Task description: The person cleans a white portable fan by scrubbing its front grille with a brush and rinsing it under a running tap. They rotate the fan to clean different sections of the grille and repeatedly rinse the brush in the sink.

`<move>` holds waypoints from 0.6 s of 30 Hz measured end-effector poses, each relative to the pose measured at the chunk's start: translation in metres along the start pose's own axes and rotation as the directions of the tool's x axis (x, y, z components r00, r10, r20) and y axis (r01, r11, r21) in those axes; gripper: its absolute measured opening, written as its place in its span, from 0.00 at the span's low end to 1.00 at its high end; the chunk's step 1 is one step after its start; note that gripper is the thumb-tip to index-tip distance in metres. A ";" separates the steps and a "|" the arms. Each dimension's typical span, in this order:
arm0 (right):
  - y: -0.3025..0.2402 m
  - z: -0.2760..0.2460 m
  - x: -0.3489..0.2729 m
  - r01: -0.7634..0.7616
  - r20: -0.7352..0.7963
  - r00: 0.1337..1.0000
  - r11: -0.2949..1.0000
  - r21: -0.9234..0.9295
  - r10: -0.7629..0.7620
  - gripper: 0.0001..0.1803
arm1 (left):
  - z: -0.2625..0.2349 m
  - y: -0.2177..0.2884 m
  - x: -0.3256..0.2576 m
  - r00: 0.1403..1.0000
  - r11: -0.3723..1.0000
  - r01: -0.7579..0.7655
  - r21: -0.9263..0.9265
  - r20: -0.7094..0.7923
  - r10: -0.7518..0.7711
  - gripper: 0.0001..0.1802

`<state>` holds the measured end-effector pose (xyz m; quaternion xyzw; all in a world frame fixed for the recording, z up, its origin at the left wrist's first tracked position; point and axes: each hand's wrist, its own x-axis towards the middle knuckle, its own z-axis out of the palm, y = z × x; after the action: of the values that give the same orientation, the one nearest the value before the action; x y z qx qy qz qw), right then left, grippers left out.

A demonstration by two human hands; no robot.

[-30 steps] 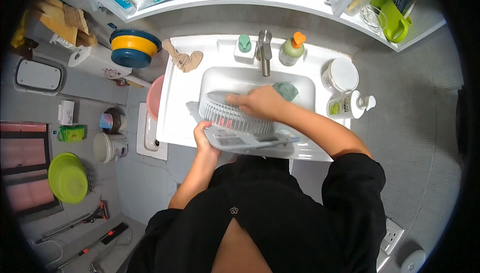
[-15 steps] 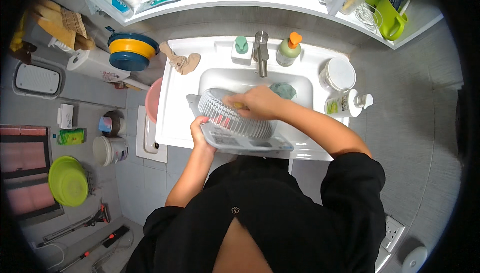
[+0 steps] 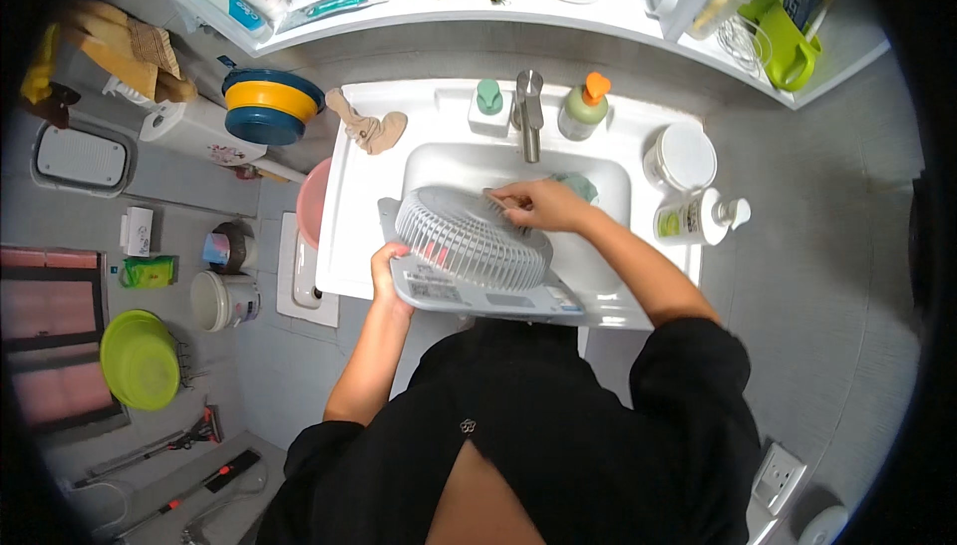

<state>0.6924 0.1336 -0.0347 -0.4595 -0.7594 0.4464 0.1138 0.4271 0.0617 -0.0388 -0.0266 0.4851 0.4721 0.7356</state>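
Observation:
A grey plastic fan cover [image 3: 474, 246], with a round slatted dome on a flat plate, is tilted over the front of the white sink [image 3: 424, 161]. My left hand [image 3: 389, 276] grips the plate's left edge, its fingers partly behind the slats. Against the upper right of the dome, my right hand [image 3: 543, 206] is closed in a pinch. Whatever sits between those fingertips is too small to make out. Behind the right hand lies a crumpled grey-green cloth [image 3: 578, 186], partly hidden by the wrist. The tap [image 3: 529, 116] stands beyond the dome.
Along the sink's back are a white bottle with a green pump [image 3: 488, 106] and a green bottle with an orange pump [image 3: 584, 106]. A beige cloth [image 3: 371, 126] lies at left; a white tub [image 3: 681, 158] and pump bottle [image 3: 698, 218] stand at right. A loaded shelf [image 3: 399, 16] overhangs the back.
My right hand has shifted from the dome's middle toward its upper right. The left hand keeps its grip on the plate. The whole view has shifted slightly.

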 end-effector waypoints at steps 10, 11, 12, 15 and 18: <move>0.005 0.020 -0.002 -0.042 -0.037 0.998 0.944 0.326 0.057 0.24 | 0.024 0.006 -0.028 0.982 0.991 -0.125 -0.044 0.140 0.130 0.40; 0.012 0.025 0.003 -0.038 -0.057 0.996 0.930 0.366 0.063 0.24 | 0.019 0.002 -0.033 0.956 0.988 -0.115 -0.099 0.260 0.137 0.44; 0.017 0.030 0.005 -0.044 -0.073 0.994 0.914 0.404 0.080 0.24 | 0.009 -0.005 -0.035 0.916 0.984 -0.087 -0.152 0.377 0.139 0.48; 0.023 0.034 0.007 -0.005 -0.104 0.993 0.914 0.406 0.051 0.23 | -0.007 -0.025 -0.048 0.819 0.945 -0.237 0.226 0.570 0.069 0.61; 0.011 0.028 0.004 -0.024 -0.069 0.996 0.931 0.365 0.053 0.23 | -0.025 -0.026 -0.047 0.804 0.844 -0.308 0.438 0.595 -0.016 0.61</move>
<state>0.6800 0.1229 -0.0602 -0.4621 -0.6494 0.5634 0.2175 0.4252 0.0034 -0.0280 0.3542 0.3475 0.3676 0.7865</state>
